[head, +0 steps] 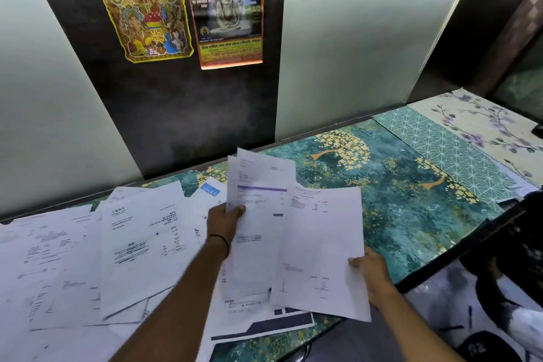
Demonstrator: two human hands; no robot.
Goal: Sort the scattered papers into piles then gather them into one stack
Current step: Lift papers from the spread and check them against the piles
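Our left hand (224, 222) pinches printed sheets (258, 179); at three o'clock, our right hand (374, 273) pinches a page (323, 244), long edges parallel.

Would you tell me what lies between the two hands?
In the head view, only paper: purple-banded sheets gripped by the left hand, overlapped by the white sheet the right hand pinches.

Teal patterned desk (396, 209), loose papers (141, 244) scattered left
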